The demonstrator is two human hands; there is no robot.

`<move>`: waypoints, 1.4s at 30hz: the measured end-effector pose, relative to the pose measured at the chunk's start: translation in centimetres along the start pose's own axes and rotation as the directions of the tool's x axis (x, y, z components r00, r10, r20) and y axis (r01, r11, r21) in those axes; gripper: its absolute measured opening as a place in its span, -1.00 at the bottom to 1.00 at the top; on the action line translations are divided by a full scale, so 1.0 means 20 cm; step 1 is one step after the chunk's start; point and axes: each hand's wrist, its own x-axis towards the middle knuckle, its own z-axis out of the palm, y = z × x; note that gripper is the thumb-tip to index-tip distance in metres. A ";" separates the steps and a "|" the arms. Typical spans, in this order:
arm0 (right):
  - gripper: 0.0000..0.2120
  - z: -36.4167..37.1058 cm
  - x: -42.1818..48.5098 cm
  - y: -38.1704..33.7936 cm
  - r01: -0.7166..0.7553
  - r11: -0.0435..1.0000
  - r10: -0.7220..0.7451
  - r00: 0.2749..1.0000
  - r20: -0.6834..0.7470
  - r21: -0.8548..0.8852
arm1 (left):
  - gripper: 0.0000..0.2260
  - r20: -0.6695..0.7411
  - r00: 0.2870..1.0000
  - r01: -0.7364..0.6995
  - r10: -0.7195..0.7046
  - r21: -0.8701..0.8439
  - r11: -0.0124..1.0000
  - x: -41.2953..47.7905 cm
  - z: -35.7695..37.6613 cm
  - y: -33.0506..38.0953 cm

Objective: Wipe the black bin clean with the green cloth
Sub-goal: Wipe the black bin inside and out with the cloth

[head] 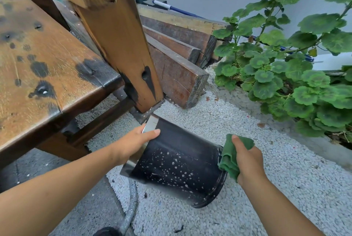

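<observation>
Black bin: I held it tipped on its side above the gravel, just below the bench leg.
Left hand: closed around its steel rim.
Right hand: fingers closed on the green cloth, which touched the bin's base edge.
Risk: I judged the spotted wall slippery; hard wiping could twist the rim loose.

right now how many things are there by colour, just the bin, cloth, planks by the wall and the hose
black: 1, the bin
green: 1, the cloth
brown: 4, the planks
grey: 1, the hose
total: 7
</observation>
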 end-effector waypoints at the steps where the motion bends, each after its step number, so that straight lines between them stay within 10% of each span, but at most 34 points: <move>1: -0.72 -0.01 -0.02 0.01 -0.050 0.997 0.049 0.999 0.004 0.054 | -0.59 -0.007 1.000 0.002 -0.002 0.001 1.000 0.00 0.00 0.00; 6: -0.67 -0.01 -0.10 0.05 -0.222 0.967 0.207 0.971 0.122 0.126 | -0.74 -0.054 0.998 0.021 -0.022 -0.018 1.000 -0.02 -0.02 0.01; 20: -0.78 0.05 -0.02 -0.06 -0.104 0.984 0.089 0.991 0.105 0.147 | -0.58 -0.083 0.963 0.236 -0.255 -0.185 0.954 -0.02 0.04 0.10; 28: -0.79 0.25 -0.20 -0.11 0.413 0.858 -0.384 0.911 0.153 -0.305 | -0.26 -0.167 0.975 0.120 -0.147 -0.165 0.979 -0.04 0.16 0.08; 42: -0.71 0.56 -0.41 -0.05 0.572 0.570 -0.479 0.815 0.327 -0.589 | -0.23 -0.193 0.977 -0.100 0.086 -0.064 0.993 -0.07 0.36 0.18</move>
